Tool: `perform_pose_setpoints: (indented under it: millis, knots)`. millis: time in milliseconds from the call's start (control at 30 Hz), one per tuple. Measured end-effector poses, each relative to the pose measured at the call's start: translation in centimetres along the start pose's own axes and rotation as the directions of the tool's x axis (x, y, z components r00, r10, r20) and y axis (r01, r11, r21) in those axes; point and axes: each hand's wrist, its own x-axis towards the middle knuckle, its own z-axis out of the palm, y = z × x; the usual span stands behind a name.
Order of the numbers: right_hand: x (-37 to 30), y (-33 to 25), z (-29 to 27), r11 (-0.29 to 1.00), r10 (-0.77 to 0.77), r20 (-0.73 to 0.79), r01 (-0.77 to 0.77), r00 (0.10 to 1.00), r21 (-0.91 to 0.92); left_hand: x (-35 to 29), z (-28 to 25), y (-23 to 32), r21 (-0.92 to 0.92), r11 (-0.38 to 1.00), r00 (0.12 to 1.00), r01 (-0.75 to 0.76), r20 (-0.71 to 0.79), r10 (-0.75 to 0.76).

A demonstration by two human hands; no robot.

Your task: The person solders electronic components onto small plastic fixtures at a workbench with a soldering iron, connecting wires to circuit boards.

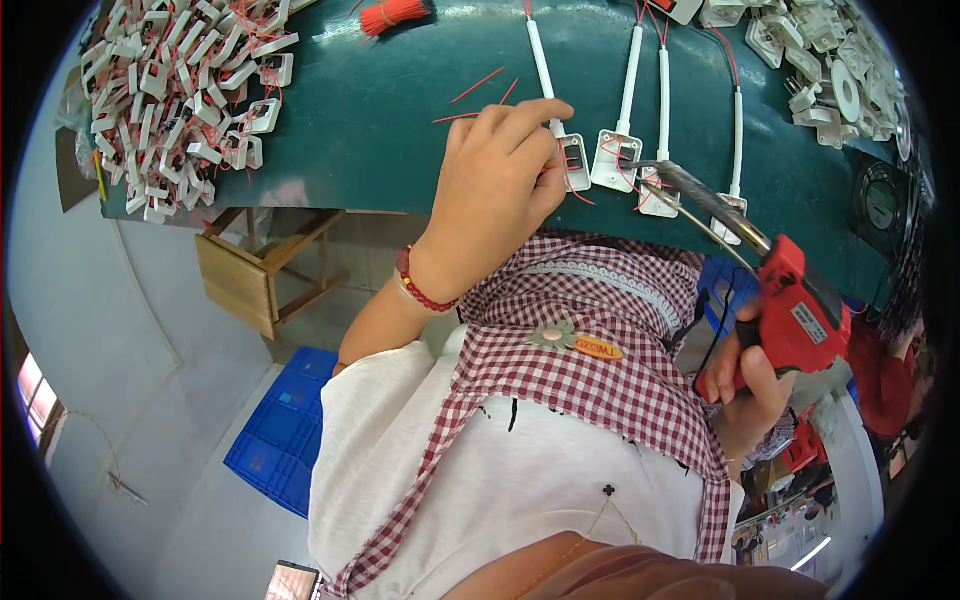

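Green desk (370,140), smooth with a slight sheen; pale wall (110,380) to the left, blue plastic crate (285,430) low down. Head view, sole view: left arm bent, wrist arched above the desk's near edge, red bead bracelet (430,298) on it. Right forearm low beside the checked cloth apron (520,375), red soldering gun (805,310) angled inward over the desk. Four boxy white plastic housings (658,205) with slender tubular stems and thin red wires form a row along the near edge. Heap of similar white parts (175,100) far left; pale plastic pieces (845,85) at upper right.

Left grip (497,170): fingers curled over the leftmost housing (579,184), fingertips partly hidden; from where I stand, cannot tell whether anything is pinched. Right grip (760,388): wrapped around the gun's handle; dark tip at the second housing from left, contact unclear.
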Motion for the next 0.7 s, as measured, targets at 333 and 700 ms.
perform_pose_setpoints:
  millis: [333,700]
  knots:
    - [0.8,0.0,0.3,0.990,0.130,0.010,-0.129,0.991,-0.059,-0.4,1.1,0.6,-0.128,0.991,0.999,0.037,-0.014,-0.039]
    - [1.2,0.0,1.1,0.979,0.137,0.013,-0.133,0.991,-0.158,-0.2,0.9,-0.3,-0.157,0.988,1.000,0.015,0.023,-0.012]
